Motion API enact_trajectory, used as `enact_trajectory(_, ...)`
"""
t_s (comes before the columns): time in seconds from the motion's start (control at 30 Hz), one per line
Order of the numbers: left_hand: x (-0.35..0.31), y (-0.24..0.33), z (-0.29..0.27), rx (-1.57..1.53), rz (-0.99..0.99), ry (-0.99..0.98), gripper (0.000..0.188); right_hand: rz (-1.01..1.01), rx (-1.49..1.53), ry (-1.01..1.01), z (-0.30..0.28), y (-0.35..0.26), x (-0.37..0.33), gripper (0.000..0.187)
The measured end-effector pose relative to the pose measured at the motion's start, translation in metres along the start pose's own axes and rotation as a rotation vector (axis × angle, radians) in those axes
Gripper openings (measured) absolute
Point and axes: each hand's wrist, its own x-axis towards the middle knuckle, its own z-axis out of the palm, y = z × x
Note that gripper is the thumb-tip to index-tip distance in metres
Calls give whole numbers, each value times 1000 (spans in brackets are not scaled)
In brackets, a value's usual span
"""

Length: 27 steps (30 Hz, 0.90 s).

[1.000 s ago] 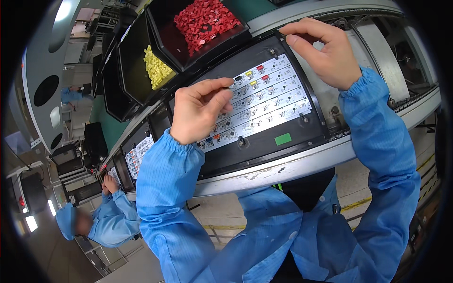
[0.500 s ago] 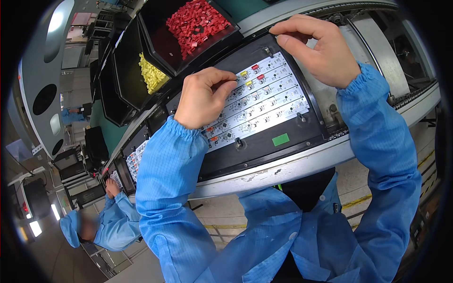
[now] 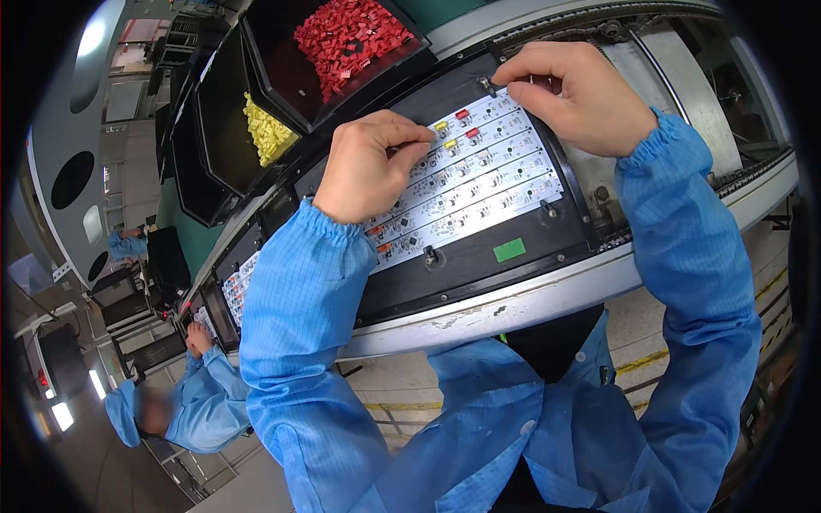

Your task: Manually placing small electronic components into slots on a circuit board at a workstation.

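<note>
A white panel of narrow circuit boards (image 3: 479,184) lies in a black carrier (image 3: 462,278). Its two upper strips carry yellow connectors (image 3: 441,126) and red connectors (image 3: 463,114); orange-red parts (image 3: 377,230) show at the left ends of lower strips. My left hand (image 3: 368,167) is over the panel's upper left, thumb and forefinger closed by the top strip. Whatever those fingertips hold is hidden. At the upper right corner, beside a black peg (image 3: 487,85), my right hand (image 3: 581,98) has its thumb and fingers bent together. Nothing between them can be made out.
Black bins hold red connectors (image 3: 346,43) and yellow connectors (image 3: 268,132) beyond the carrier. A metal conveyor rail (image 3: 513,313) runs along the near side. A green label (image 3: 509,250) sits on the carrier. At far left a co-worker (image 3: 192,398) handles another panel.
My right hand has come down toward the panel's upper right corner, its fingertips now beside the peg. My left hand stays near the top strip, shifted only slightly. The view has moved a little.
</note>
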Motion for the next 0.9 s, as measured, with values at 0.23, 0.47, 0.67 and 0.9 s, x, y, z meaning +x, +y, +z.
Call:
enact_trajectory(0.23, 0, 0, -3, 49, 65, -83, 18, -36, -64, -8, 4, -2, 1, 16)
enact_trajectory(0.47, -2, 5, -3, 122, 53, -99, 18, -49, 7, -7, 6, -2, 3, 17)
enact_trajectory(0.67, 0, 4, -1, 165, 67, -88, 17, -33, -16, -9, 6, -3, 3, 18)
enact_trajectory(0.9, 1, 8, 1, 199, 98, -80, 16, -47, -45, -5, 6, -4, 3, 18)
